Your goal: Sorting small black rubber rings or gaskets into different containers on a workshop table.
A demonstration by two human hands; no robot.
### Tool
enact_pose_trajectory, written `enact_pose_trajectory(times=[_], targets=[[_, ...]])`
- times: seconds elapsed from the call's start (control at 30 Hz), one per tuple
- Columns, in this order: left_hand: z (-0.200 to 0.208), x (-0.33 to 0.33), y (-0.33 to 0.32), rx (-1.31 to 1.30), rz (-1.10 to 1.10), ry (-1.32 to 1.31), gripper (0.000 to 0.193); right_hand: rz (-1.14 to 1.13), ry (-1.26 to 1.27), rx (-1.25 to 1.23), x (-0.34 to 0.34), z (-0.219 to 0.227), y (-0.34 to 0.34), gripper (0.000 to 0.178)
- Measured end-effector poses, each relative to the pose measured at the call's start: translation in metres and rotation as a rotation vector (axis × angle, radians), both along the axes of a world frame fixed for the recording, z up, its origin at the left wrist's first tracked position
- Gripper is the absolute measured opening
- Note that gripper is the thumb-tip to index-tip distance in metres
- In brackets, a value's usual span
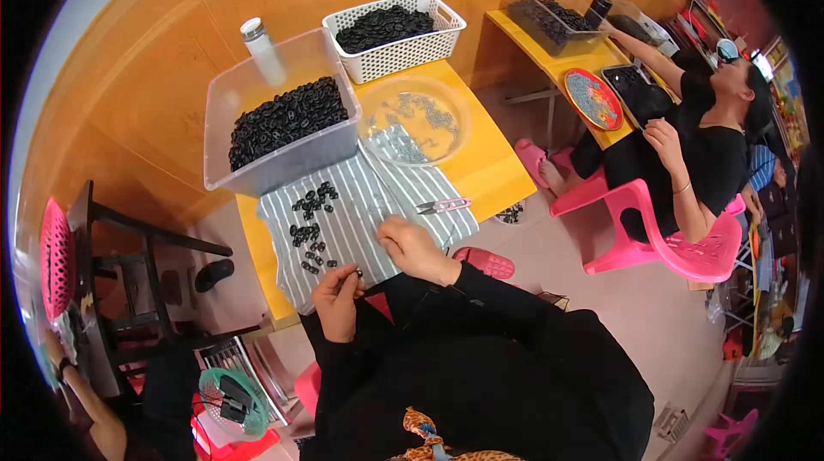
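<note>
Pinching one small black piece point(358, 272) over the striped cloth point(369, 203), the left hand point(337, 298) holds it while the right hand point(414, 248), fingers curled, seems ready to join something on, needing steady fingers.

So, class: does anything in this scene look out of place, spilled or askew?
Yes: a small heap of black pieces lies on the floor beside the yellow table, away from the bins. Otherwise nothing stands out; the loose black pieces on the striped cloth sit close to the hands.
</note>
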State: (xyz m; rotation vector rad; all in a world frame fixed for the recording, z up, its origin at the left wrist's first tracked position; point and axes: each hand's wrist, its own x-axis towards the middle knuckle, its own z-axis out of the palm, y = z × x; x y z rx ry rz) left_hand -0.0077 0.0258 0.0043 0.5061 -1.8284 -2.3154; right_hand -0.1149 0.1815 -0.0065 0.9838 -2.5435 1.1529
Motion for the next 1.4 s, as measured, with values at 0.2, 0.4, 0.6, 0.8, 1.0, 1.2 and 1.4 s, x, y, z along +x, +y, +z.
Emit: enact_pose_trajectory(times=[0.2,0.4,0.6,0.8,1.0,1.2,1.4], targets=[[0.011,0.002,0.006,-0.106,-0.011,0.058,0.017,0.198,-1.02,-0.588,0.014,0.029,-0.011,0.006],[0.021,-0.008,0.02,-0.003,-0.012,0.035,0.025,0.174,-1.069,-0.603,0.013,0.041,0.004,0.009],[0.014,0.001,0.014,0.044,-0.008,0.077,0.027,0.268,-1.046,-0.512,0.023,0.042,-0.009,0.009],[0.018,0.003,0.014,0.081,0.014,0.088,0.026,0.298,-0.976,-0.501,0.03,0.039,-0.012,0.01],[0.015,0.003,0.013,0.101,0.027,0.105,0.027,0.29,-0.905,-0.462,0.032,0.039,-0.015,0.008],[0.016,0.003,0.019,0.048,0.106,0.159,0.022,0.275,-0.776,-0.416,0.037,0.031,-0.018,0.009],[0.005,0.01,0.012,0.092,0.047,0.126,0.02,0.283,-0.911,-0.378,0.041,0.031,-0.018,0.01]])
